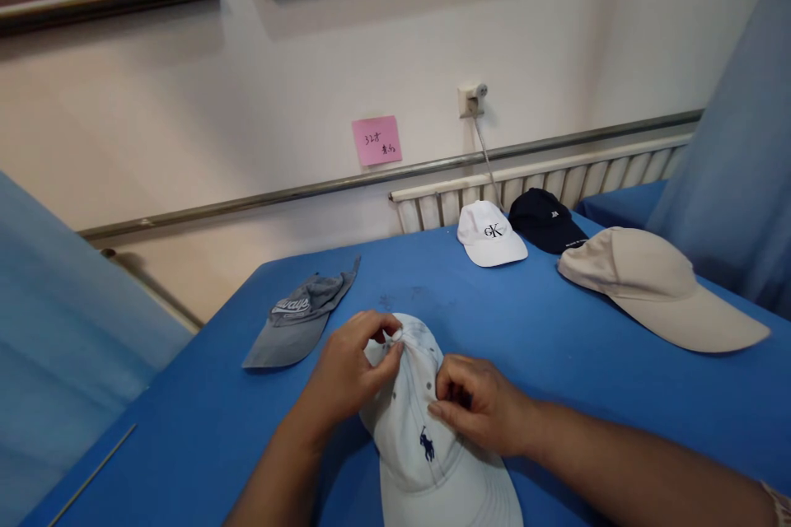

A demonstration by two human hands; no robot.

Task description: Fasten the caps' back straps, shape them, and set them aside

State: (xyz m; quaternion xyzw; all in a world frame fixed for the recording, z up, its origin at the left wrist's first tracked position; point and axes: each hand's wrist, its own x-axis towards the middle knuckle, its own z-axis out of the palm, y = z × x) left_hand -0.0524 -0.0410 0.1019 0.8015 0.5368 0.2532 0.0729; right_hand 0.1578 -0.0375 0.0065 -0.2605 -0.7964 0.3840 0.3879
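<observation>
A pale, whitish baseball cap (411, 461) with a dark blue horse-and-rider logo lies on the blue table in front of me, its brim toward me. My left hand (355, 362) pinches the fabric at the top of its crown between thumb and fingers. On the right side of the crown, my right hand (479, 403) is closed, with curled fingers and thumb against the cloth. The cap's far side and inside are hidden.
A grey cap (300, 325) rests on the blue table (203, 412) at left. Farther back sit a white cap (488, 230), a navy cap (544, 218) and a beige long-brimmed cap (655, 280). A thin rod (92, 473) lies near the left edge. Blue curtains (55, 346) flank the table.
</observation>
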